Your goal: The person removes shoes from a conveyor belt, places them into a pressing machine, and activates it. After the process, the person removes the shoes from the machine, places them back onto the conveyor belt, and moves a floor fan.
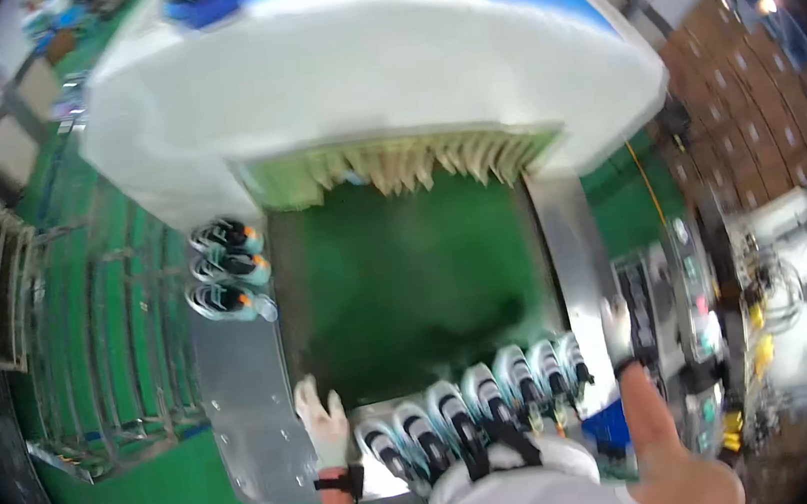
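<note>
My left hand point(324, 425), in a white glove, is held over the near left corner of the green conveyor belt point(411, 271). Its fingers are spread and nothing is in them. Just right of it, a row of several grey-and-white sneakers point(453, 412) lines the ledge at the belt's near end, close against my body. My right hand point(617, 324), also gloved, is by the metal side rail point(567, 232) right of the belt. Blur smears its fingers, and I cannot make out anything held.
Three sneakers with orange accents point(229, 268) sit on the left metal side table point(251, 402). Beyond the belt stands a large white machine point(372, 74) with a strip curtain point(413, 162) over its opening. A metal rack point(116, 328) is at left; stacked brown boxes point(747, 99) at right.
</note>
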